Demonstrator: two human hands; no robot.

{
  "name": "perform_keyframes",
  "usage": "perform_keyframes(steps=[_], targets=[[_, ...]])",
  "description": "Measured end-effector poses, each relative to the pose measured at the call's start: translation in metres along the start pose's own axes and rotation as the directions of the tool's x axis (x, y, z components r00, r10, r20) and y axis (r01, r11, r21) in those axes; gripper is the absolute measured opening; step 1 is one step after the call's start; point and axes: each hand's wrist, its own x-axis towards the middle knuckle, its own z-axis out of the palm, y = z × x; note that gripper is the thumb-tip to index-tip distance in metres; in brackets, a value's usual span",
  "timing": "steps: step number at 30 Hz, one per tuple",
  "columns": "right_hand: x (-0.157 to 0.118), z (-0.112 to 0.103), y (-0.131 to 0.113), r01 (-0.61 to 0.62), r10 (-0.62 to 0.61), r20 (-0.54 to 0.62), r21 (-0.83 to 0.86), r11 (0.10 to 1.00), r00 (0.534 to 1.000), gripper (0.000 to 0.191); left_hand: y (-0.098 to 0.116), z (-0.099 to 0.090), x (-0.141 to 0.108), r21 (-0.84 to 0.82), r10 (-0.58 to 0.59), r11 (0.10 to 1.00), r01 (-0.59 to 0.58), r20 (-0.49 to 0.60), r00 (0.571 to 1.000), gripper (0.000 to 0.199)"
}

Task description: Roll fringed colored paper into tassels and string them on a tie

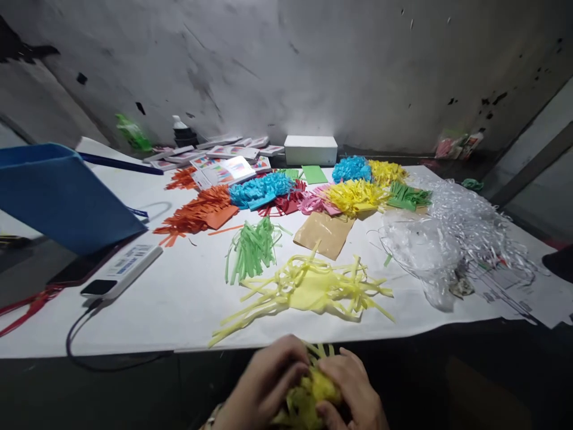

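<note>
From here I see the left hand (264,382) and right hand (358,382) clasping a yellow bundle (324,388) just off the worktop's (192,322) near edge. It looks light, soft, easily torn; I'd hold its bunched middle. Beyond lies a yellow fringe (311,289), probably floppy, best taken by its flat centre, then a green fringe (253,245).

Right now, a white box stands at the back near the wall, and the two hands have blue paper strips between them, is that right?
Not quite: the paper strips between the left hand and right hand are yellow, as the head view shows. The white box does stand at the back.
</note>
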Motion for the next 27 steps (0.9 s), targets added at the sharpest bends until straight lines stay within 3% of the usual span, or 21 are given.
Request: perform_keyframes(steps=[2,4,5,6,7,8,9,10,12,13,14,16,17,18,19,21,23,27], targets=[[0.007,0.004,0.011,-0.049,0.045,-0.044,-0.094,0.994,0.998,0.041,-0.009,-0.044,-0.002,0.111,-0.03,0.992,0.06,-0.25,0.968,0.019],[0.021,0.009,0.021,-0.038,0.026,-0.071,-0.17,0.985,0.997,0.041,-0.015,-0.101,0.0,0.299,0.028,0.944,0.137,-0.488,0.872,0.017],[0.03,0.013,0.025,0.001,-0.015,-0.068,-0.193,0.981,0.998,0.04,-0.017,-0.13,0.002,0.401,0.078,0.89,0.218,-0.604,0.793,0.019],[0.04,0.019,0.029,0.052,-0.064,-0.052,-0.215,0.975,0.997,0.041,-0.02,-0.157,0.007,0.485,0.18,0.821,0.301,-0.719,0.671,0.019],[0.05,0.027,0.033,0.096,-0.104,-0.025,-0.24,0.966,0.994,0.043,-0.022,-0.18,0.014,0.56,0.289,0.75,0.352,-0.756,0.587,0.021],[0.06,0.035,0.038,0.123,-0.126,0.003,-0.269,0.955,0.992,0.045,-0.026,-0.196,0.023,0.613,0.343,0.698,0.369,-0.739,0.58,0.026],[0.068,0.045,0.043,0.137,-0.135,0.026,-0.301,0.944,0.99,0.046,-0.032,-0.206,0.032,0.66,0.379,0.669,0.342,-0.699,0.606,0.031],[0.075,0.054,0.048,0.15,-0.143,0.045,-0.331,0.932,0.989,0.044,-0.038,-0.209,0.042,0.687,0.381,0.666,0.29,-0.648,0.659,0.036],[0.082,0.069,0.06,0.175,-0.163,0.063,-0.373,0.911,0.985,0.038,-0.053,-0.192,0.061,0.707,0.369,0.683,0.181,-0.549,0.75,0.04],[0.083,0.074,0.065,0.187,-0.178,0.059,-0.384,0.904,0.982,0.035,-0.059,-0.175,0.067,0.712,0.371,0.684,0.158,-0.526,0.765,0.037],[0.083,0.077,0.07,0.204,-0.197,0.057,-0.388,0.899,0.979,0.034,-0.063,-0.153,0.072,0.716,0.358,0.691,0.104,-0.463,0.811,0.032],[0.079,0.076,0.076,0.239,-0.239,0.051,-0.391,0.889,0.97,0.034,-0.068,-0.103,0.076,0.617,0.331,0.772,-0.149,-0.192,0.924,0.033],[0.076,0.073,0.077,0.26,-0.267,0.038,-0.39,0.883,0.963,0.032,-0.067,-0.078,0.076,0.567,0.328,0.782,-0.26,-0.02,0.944,0.041],[0.074,0.069,0.077,0.281,-0.297,0.021,-0.385,0.879,0.955,0.03,-0.066,-0.056,0.076,0.528,0.333,0.771,-0.357,0.144,0.932,0.051],[0.071,0.064,0.076,0.307,-0.326,0.014,-0.374,0.875,0.945,0.028,-0.064,-0.037,0.075,0.522,0.333,0.753,-0.401,0.223,0.916,0.054],[0.065,0.054,0.074,0.355,-0.365,0.043,-0.357,0.864,0.93,0.027,-0.061,-0.015,0.071,0.572,0.319,0.708,-0.414,0.264,0.91,0.034],[0.059,0.045,0.072,0.396,-0.385,0.107,-0.358,0.846,0.917,0.031,-0.06,-0.009,0.067,0.621,0.316,0.675,-0.398,0.244,0.917,0.013],[0.048,0.038,0.072,0.44,-0.454,0.062,-0.392,0.808,0.889,0.034,-0.054,-0.018,0.051,0.554,0.325,0.726,-0.406,0.244,0.914,0.009]])
